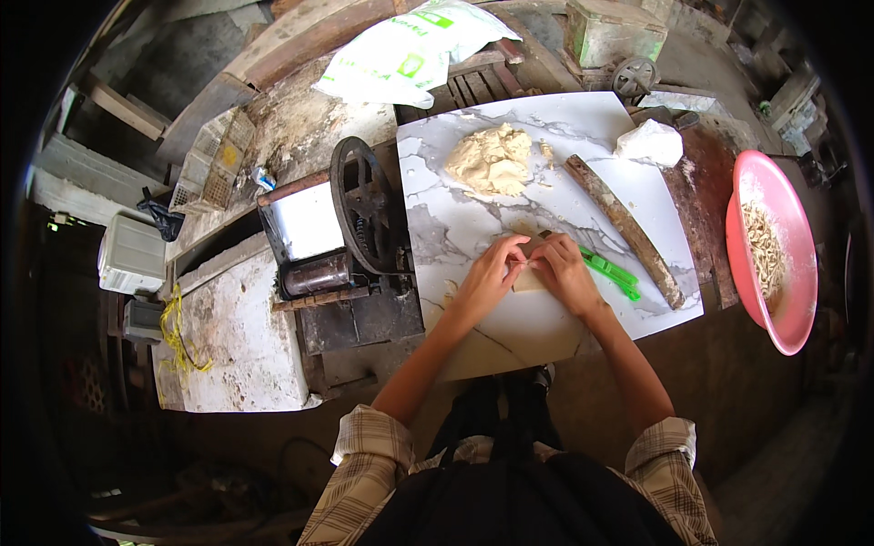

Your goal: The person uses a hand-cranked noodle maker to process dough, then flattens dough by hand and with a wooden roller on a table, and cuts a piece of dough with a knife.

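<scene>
My left hand (492,273) and my right hand (564,275) meet over the front part of a white marble-patterned board (464,314). Their fingertips pinch together on a small pale piece that looks like dough, mostly covered by the fingers. Just under them lies a flat piece of dough (527,281), partly hidden. A green-handled knife (612,275) rests beside my right hand, its blade side running under that hand. Farther back sits a big rough lump of yellowish dough (492,160). To the right, a long wooden rolling stick (624,227) lies slantwise.
A pink basin (801,264) holding many thin pale strips stands at the right. A white bundle (649,143) lies on the board's far right corner. Left of the board is a hand-cranked roller machine with a large wheel (362,205). A white-and-green sack (401,55) lies behind.
</scene>
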Available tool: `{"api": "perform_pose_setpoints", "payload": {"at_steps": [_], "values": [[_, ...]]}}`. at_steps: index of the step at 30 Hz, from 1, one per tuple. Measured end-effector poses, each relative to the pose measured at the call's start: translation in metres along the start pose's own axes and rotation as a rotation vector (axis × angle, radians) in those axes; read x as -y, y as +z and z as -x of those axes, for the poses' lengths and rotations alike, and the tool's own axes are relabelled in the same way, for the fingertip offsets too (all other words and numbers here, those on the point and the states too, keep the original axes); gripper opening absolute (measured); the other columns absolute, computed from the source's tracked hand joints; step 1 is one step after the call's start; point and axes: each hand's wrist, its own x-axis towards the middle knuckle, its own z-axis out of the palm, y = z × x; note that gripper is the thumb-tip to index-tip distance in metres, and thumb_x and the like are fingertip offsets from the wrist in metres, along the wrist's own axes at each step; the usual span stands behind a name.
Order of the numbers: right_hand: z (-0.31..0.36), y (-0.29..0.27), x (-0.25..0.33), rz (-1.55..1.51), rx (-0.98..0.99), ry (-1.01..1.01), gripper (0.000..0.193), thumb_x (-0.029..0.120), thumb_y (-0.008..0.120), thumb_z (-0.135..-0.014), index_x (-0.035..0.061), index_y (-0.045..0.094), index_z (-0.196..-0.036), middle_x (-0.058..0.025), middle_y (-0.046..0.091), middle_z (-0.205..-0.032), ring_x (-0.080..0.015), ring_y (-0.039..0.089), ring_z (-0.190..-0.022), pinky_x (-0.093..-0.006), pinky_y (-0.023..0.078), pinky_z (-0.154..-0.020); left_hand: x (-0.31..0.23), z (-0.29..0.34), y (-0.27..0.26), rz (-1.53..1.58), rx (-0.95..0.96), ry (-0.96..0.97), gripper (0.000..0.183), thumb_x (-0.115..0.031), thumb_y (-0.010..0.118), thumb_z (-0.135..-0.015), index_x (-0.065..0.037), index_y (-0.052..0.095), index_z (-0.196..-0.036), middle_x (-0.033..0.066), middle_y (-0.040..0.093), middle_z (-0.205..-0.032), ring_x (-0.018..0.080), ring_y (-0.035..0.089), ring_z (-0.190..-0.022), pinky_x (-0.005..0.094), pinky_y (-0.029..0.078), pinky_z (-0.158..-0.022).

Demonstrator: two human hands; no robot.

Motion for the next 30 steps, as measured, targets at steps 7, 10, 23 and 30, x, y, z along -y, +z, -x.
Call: {"api": "perform_pose_setpoints", "payload": {"at_steps": [7,10,23,30], "values": [[0.005,-0.01,0.006,-0.113,0.032,0.014,0.018,0.004,0.065,-0.076,0.0006,0.061,-0.093,-0.0103,0.059,-0.091,-0.0296,0.054,-0.091,-0.04,0.044,-0.083,-0.013,0.006,0.0,0.046,-0.004,-0.144,0.057,0.004,0.064,-0.08,-0.01,0.044,-0.132,0.0108,0.066,-0.094,0.0203,0.066,-0.086,0.0308,0.053,-0.078],[0.009,-0.018,0.01,-0.154,0.073,0.061,0.019,0.002,0.065,-0.076,0.0011,0.062,-0.094,-0.0108,0.059,-0.09,-0.0304,0.054,-0.09,-0.0389,0.046,-0.08,-0.023,0.01,-0.001,0.038,-0.038,-0.095,0.059,0.004,0.065,-0.08,-0.01,0.044,-0.133,0.01,0.069,-0.09,0.0199,0.068,-0.082,0.0298,0.054,-0.078],[0.075,-0.185,0.024,-0.995,-0.041,0.599,0.028,0.014,0.056,-0.094,-0.0008,0.05,-0.116,-0.0105,0.064,-0.099,-0.0167,0.064,-0.088,-0.0287,0.054,-0.075,-0.161,-0.04,0.078,0.52,0.056,-0.148,0.02,-0.007,0.062,-0.089,-0.001,0.065,-0.107,0.006,0.068,-0.101,0.0103,0.063,-0.091,0.0249,0.051,-0.082],[0.191,-0.317,0.002,-1.188,-0.175,0.76,0.04,0.005,0.057,-0.09,-0.0039,0.04,-0.125,-0.0203,0.061,-0.104,-0.0317,0.067,-0.09,-0.0372,0.056,-0.084,-0.24,-0.079,0.233,0.601,0.226,-0.236,0.022,-0.012,0.061,-0.09,-0.002,0.065,-0.109,0.0064,0.067,-0.102,0.0105,0.062,-0.091,0.0256,0.052,-0.079]]}}
